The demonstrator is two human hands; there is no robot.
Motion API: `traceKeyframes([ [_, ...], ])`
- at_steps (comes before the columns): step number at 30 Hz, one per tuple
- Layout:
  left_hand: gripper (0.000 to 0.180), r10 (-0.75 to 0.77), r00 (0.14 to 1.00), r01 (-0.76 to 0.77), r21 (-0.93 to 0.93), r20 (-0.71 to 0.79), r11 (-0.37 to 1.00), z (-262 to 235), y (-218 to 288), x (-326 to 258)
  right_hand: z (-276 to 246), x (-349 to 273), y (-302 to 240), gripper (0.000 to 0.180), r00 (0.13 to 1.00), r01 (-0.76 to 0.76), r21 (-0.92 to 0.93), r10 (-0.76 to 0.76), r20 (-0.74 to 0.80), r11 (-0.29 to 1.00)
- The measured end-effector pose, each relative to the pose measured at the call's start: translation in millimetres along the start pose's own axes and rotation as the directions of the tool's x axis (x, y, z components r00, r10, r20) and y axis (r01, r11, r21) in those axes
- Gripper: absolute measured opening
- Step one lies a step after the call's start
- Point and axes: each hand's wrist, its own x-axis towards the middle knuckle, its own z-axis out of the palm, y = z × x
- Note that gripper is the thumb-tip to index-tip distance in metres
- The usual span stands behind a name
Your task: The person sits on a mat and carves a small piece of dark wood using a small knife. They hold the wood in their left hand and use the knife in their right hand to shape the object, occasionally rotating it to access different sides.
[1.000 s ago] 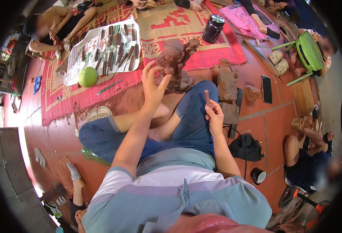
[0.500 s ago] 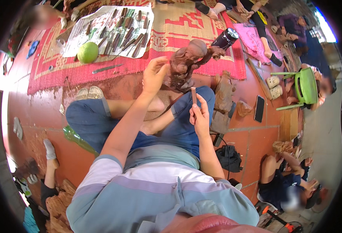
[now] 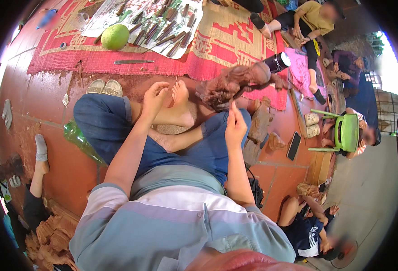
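Observation:
A reddish-brown carved wooden figure (image 3: 230,86) leans over to the right in front of my crossed legs, its rounded head toward a dark flask. My right hand (image 3: 236,128) is closed in a pinch beside its lower end. The slim brown-handled carving chisel seen in it a moment before is now almost wholly hidden by the fingers. Over my left shin, my left hand (image 3: 155,100) hangs with loosely bent fingers apart, nothing in it, clear of the figure.
Beyond lie a red patterned mat (image 3: 172,67), a sheet with several chisels (image 3: 163,34), a green round fruit (image 3: 115,37) and a flat blade (image 3: 134,62). The flask (image 3: 276,62) stands behind the figure. Wood chunks (image 3: 260,122), a phone (image 3: 293,146) and a green chair (image 3: 346,132) are right.
The figure has tipped over to the right. My left hand has drawn back from beside it, toward my shin. My right hand has turned, and its chisel no longer shows clearly. The view has shifted.

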Motion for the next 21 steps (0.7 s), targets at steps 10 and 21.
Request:
traceKeyframes([
  [10,0.067,0.447,0.738,-0.553,0.076,0.505,0.829,116,183,40,-9,1,-45,0.032,0.994,-0.052,0.295,0.077,-0.073,0.954],
  [21,0.044,0.32,0.681,-0.527,0.137,0.659,0.839,175,196,68,19,-9,-8,0.024,0.995,0.058,-0.044,-0.062,-0.084,0.997],
])
